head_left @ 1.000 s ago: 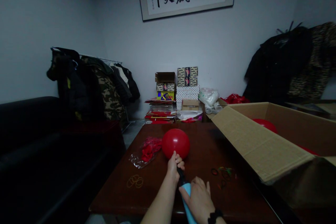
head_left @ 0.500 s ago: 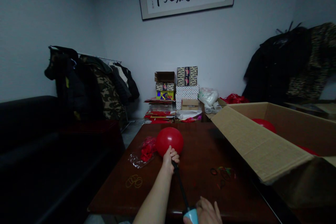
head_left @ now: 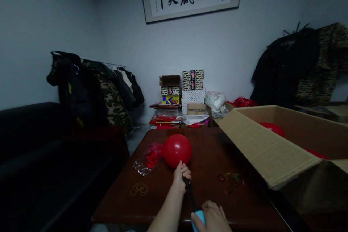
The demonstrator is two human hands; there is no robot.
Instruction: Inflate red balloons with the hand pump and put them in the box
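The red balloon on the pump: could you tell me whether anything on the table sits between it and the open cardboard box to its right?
Nothing visible does. Between the red balloon and the cardboard box the tabletop is bare; the rubber bands lie nearer the camera.

Two hands, one inflated red balloon [head_left: 177, 150], one pump [head_left: 198, 217], one cardboard box [head_left: 274, 156], and one bag of balloons [head_left: 150, 157] are counted.

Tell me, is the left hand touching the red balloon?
Touching. The head view shows the left hand closed around the neck of the red balloon at the pump's tip, with no gap showing between them.
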